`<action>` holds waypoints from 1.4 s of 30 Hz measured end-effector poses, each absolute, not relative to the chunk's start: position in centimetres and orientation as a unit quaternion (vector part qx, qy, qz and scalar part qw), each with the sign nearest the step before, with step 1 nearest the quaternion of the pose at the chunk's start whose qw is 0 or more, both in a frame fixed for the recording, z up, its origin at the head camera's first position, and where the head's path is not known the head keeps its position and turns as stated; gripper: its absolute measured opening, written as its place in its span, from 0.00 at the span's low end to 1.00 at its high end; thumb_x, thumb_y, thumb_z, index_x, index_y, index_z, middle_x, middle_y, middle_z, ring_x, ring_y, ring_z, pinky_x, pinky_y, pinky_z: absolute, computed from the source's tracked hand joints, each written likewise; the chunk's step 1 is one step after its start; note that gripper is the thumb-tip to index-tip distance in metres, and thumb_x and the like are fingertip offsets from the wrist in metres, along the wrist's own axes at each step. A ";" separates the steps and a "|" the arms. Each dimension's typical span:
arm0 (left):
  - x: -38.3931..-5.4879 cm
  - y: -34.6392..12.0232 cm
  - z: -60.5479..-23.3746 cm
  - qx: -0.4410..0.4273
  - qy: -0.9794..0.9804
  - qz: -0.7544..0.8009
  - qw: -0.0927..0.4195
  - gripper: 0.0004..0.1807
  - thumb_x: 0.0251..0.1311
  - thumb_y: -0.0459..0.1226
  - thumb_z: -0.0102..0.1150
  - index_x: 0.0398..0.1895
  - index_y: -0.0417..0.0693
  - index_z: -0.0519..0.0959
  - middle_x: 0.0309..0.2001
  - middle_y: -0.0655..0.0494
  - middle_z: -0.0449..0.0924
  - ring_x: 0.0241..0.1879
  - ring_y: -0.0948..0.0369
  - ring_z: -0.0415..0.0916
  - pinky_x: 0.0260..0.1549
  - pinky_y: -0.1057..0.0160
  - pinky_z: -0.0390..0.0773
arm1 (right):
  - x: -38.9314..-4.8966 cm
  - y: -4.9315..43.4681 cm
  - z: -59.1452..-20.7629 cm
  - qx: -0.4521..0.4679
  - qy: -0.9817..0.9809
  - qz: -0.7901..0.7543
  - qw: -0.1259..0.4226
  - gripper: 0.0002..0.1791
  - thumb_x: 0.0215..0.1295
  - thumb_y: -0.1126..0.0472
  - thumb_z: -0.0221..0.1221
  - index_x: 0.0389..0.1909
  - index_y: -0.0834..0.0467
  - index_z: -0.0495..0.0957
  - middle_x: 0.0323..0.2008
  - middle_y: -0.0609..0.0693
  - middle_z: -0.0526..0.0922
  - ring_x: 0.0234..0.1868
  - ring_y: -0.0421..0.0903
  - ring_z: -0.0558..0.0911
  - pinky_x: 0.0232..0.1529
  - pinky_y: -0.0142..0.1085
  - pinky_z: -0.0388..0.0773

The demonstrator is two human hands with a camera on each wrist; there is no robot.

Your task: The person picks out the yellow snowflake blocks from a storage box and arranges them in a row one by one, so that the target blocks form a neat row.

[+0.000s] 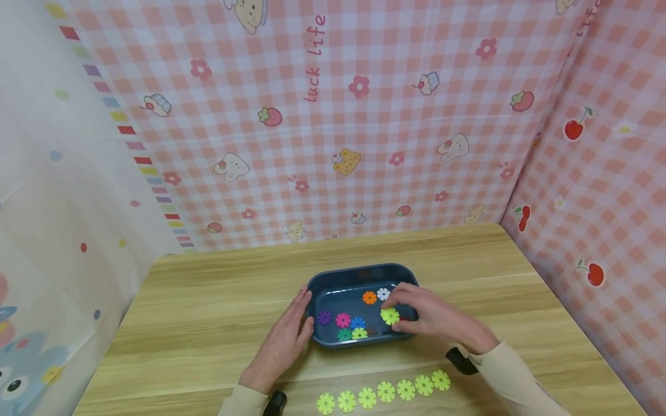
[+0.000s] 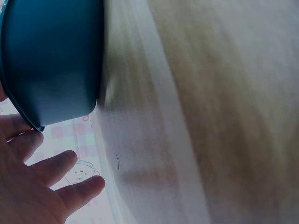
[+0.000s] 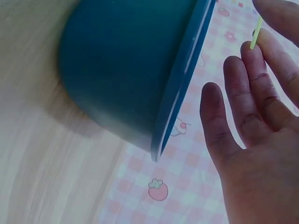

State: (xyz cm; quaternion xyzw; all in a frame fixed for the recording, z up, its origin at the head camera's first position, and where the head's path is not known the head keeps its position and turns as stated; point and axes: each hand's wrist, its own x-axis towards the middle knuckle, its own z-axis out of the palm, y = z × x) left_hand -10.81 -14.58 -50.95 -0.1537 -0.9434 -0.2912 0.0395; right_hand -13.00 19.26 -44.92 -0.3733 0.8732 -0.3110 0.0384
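Note:
A dark blue plastic tray [image 1: 338,281] sits on the table with several notched plastic discs inside: purple [image 1: 325,318], pink [image 1: 343,320], blue [image 1: 358,323], green [image 1: 344,334], orange [image 1: 369,297], white [image 1: 383,294] and yellow-green [image 1: 359,333]. My left hand [image 1: 278,346] touches the tray's left rim, its fingers extended and spread in the left wrist view. Over the tray's right side, my right hand [image 1: 437,316] pinches a yellow-green disc [image 1: 389,316] between thumb and fingertips. That disc shows edge-on as a thin strip [image 3: 256,33] in the right wrist view.
In front of the tray lies a slightly curved row of several yellow-green discs [image 1: 386,392]. The wooden table [image 1: 224,300] meets a pink checked cloth [image 1: 322,133] at the back, with patterned cloth also at both sides. Dark wrist straps cross both wrists.

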 end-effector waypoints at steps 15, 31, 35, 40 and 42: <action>-10.8 -14.5 -51.0 -0.154 -0.943 -0.291 0.037 0.31 0.80 0.43 0.50 0.81 0.45 0.60 0.82 0.51 0.53 0.78 0.51 0.56 0.74 0.47 0.62 | -10.9 21.8 -44.8 -0.347 0.887 -0.303 0.027 0.18 0.63 0.60 0.73 0.54 0.52 0.84 0.50 0.40 0.79 0.50 0.47 0.80 0.53 0.42 0.83; -10.9 -14.5 -50.9 -0.147 -0.946 -0.286 0.032 0.32 0.80 0.44 0.49 0.81 0.46 0.59 0.83 0.53 0.51 0.79 0.50 0.56 0.74 0.46 0.62 | -8.9 23.9 -45.1 -0.336 0.896 -0.289 0.007 0.19 0.62 0.63 0.73 0.53 0.52 0.85 0.49 0.38 0.78 0.49 0.43 0.79 0.51 0.42 0.84; -10.9 -14.5 -50.9 -0.150 -0.944 -0.290 0.038 0.32 0.79 0.43 0.50 0.81 0.45 0.60 0.82 0.52 0.52 0.78 0.51 0.56 0.74 0.47 0.62 | -8.6 24.5 -45.6 -0.354 0.890 -0.288 -0.015 0.20 0.60 0.64 0.73 0.53 0.51 0.85 0.49 0.39 0.78 0.48 0.44 0.80 0.49 0.41 0.84; -10.8 -14.5 -50.9 -0.152 -0.943 -0.294 0.040 0.32 0.79 0.43 0.51 0.81 0.44 0.61 0.82 0.52 0.53 0.78 0.52 0.56 0.74 0.48 0.62 | -8.0 25.1 -46.0 -0.355 0.887 -0.295 -0.018 0.20 0.60 0.64 0.74 0.53 0.49 0.85 0.49 0.38 0.79 0.48 0.45 0.80 0.49 0.39 0.84; -10.8 -14.5 -50.9 -0.151 -0.943 -0.294 0.039 0.32 0.79 0.43 0.51 0.81 0.44 0.61 0.82 0.52 0.53 0.78 0.52 0.56 0.74 0.48 0.62 | -7.8 25.3 -46.1 -0.348 0.889 -0.298 -0.010 0.19 0.61 0.63 0.73 0.52 0.48 0.85 0.49 0.39 0.79 0.48 0.44 0.80 0.49 0.39 0.84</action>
